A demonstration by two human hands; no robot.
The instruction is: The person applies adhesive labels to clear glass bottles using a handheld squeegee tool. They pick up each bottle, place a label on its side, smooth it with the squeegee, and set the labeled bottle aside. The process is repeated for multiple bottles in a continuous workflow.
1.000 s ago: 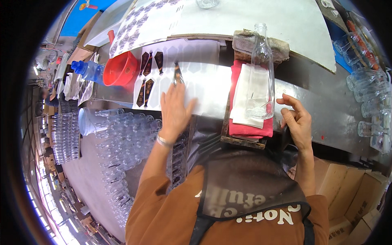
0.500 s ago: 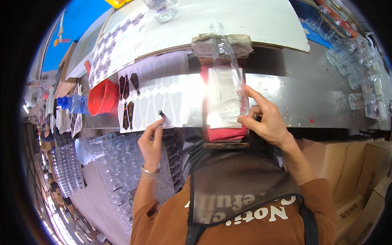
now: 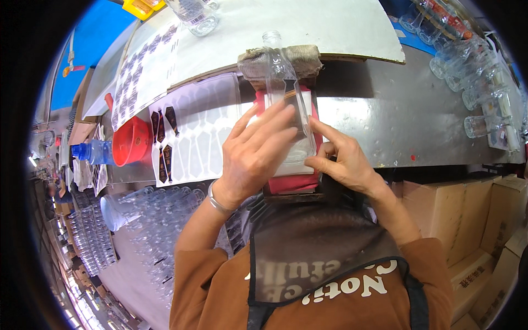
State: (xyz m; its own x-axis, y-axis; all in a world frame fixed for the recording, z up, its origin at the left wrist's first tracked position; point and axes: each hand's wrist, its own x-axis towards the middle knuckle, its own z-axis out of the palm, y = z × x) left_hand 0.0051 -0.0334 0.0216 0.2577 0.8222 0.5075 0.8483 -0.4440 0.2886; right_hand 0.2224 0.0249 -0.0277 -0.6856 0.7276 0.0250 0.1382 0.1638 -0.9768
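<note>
A clear glass bottle lies with its neck pointing away from me, resting on a cloth-wrapped support. White paper and a pink pad are beneath its body. My right hand grips the bottle's lower right side between thumb and forefinger. Across its body hovers or rests my left hand, fingers stretched out and slightly blurred; whether they touch the glass I cannot tell. Just beyond the fingertips a dark sticker with an orange band shows at the bottle. A white sticker sheet carries several dark tie-shaped stickers.
A red plastic container and a blue-capped bottle stand at the left. Several glass mugs line the far right. Glassware is massed below the table at left, cardboard boxes at right. Another glass is at the back.
My left hand has moved right and up from the sticker sheet to the bottle, and its pinch has opened into stretched fingers. The dark sticker has gone with it. My right hand keeps its grip.
</note>
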